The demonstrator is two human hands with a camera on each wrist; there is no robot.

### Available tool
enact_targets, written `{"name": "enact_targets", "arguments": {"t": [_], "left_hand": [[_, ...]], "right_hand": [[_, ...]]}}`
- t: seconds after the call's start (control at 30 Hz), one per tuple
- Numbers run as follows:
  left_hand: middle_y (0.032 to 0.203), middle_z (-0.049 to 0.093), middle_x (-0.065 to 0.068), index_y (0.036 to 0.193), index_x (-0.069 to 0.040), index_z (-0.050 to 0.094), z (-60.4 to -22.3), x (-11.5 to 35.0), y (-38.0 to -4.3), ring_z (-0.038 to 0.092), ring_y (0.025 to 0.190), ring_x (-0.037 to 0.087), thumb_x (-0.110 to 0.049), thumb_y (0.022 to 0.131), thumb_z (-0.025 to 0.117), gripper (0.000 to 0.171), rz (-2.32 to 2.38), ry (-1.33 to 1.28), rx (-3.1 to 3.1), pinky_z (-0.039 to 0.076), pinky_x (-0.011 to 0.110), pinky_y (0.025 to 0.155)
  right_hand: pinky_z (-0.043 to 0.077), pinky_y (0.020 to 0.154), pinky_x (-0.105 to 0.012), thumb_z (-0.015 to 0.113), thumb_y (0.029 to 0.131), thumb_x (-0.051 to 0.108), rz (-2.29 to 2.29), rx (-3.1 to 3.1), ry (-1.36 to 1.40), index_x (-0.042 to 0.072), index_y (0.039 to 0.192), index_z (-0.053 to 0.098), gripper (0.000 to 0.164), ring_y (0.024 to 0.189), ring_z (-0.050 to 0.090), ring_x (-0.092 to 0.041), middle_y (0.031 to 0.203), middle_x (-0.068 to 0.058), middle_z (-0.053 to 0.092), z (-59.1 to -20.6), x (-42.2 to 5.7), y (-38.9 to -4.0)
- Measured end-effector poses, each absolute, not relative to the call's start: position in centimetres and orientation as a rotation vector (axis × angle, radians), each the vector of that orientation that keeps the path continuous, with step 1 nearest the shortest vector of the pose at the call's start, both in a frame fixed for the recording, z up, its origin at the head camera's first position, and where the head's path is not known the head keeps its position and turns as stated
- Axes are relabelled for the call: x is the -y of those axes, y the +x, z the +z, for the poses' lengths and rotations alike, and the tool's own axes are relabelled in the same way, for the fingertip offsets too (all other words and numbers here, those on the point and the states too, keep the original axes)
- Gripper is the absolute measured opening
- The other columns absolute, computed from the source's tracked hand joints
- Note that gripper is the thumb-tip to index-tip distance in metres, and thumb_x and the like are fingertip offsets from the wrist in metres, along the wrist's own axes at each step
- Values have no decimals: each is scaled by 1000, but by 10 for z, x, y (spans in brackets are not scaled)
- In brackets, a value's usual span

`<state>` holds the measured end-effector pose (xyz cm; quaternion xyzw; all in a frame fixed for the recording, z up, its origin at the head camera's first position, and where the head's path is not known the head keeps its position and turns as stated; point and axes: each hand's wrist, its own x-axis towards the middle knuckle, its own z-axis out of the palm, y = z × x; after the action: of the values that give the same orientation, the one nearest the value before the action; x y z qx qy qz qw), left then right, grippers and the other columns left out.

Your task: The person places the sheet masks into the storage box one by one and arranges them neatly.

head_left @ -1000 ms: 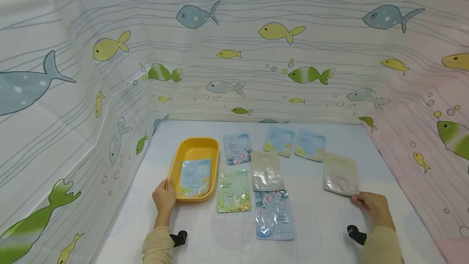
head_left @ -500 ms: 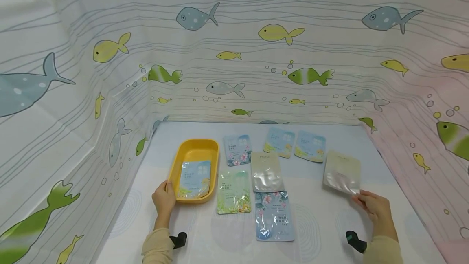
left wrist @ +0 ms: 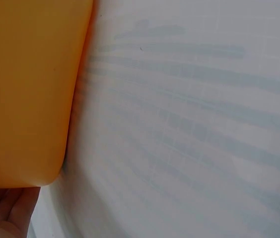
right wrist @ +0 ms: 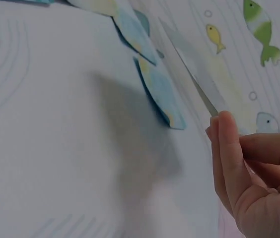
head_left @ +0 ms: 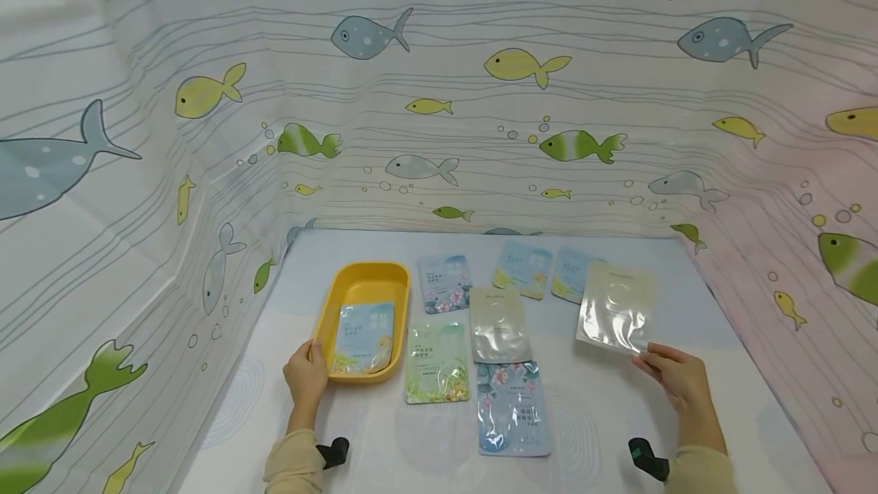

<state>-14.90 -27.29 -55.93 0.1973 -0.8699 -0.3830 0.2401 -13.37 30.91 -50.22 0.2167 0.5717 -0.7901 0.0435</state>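
With the right hand (head_left: 675,378) I am pinching one pale gold packet (head_left: 616,307), lifted well right of the yellow tray (head_left: 373,280); with the left hand (head_left: 306,373) I am gripping this tray's side. One blue packet (head_left: 363,336) is already lying inside; six other packets (head_left: 437,363) are lying outside.

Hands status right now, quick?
Left hand: closed, holding the yellow tray at its near left corner.
Right hand: closed, pinching a beige pouch by its near edge, off the table.
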Motion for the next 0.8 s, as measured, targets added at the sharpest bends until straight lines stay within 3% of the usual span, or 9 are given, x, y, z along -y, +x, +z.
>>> {"name": "enact_targets", "arguments": {"t": [0.37,0.47,0.57,0.7,0.8], "left_hand": [[106,61,34,107,15,61,-561,274,-150,56,100,52,-7,95,48,29,-1037,541,2372,42,58,89],[105,61,34,107,16,61,-560,273,-149,56,99,52,-8,95,48,29,-1029,536,2373,43,58,88],[105,61,34,106,16,61,-559,272,-148,57,99,52,-7,95,48,29,-1024,537,2372,43,58,88],[104,62,34,106,16,61,-558,271,-147,57,98,52,-8,95,48,29,-1026,528,2355,43,58,87],[102,61,35,105,16,61,-557,271,-146,56,96,54,-12,95,47,33,-1035,494,2326,43,60,85]], "right_hand": [[54,76,-24,56,85,-13,-2369,-1860,447,11,85,68,27,75,70,-13,86,-3,61,-504,-273,-138],[54,76,-25,55,85,-14,-2358,-1875,417,5,90,67,23,74,70,-13,87,-4,61,-503,-259,-140],[54,76,-25,54,85,-14,-2340,-1905,394,-8,102,63,20,74,70,-13,88,-5,61,-501,-245,-143],[54,77,-25,54,86,-14,-2306,-1935,370,-24,118,47,35,74,69,-12,90,-6,60,-497,-226,-148],[54,76,-24,54,87,-13,-2278,-1951,357,-26,123,40,41,74,69,-11,90,-6,60,-496,-212,-152]]}}
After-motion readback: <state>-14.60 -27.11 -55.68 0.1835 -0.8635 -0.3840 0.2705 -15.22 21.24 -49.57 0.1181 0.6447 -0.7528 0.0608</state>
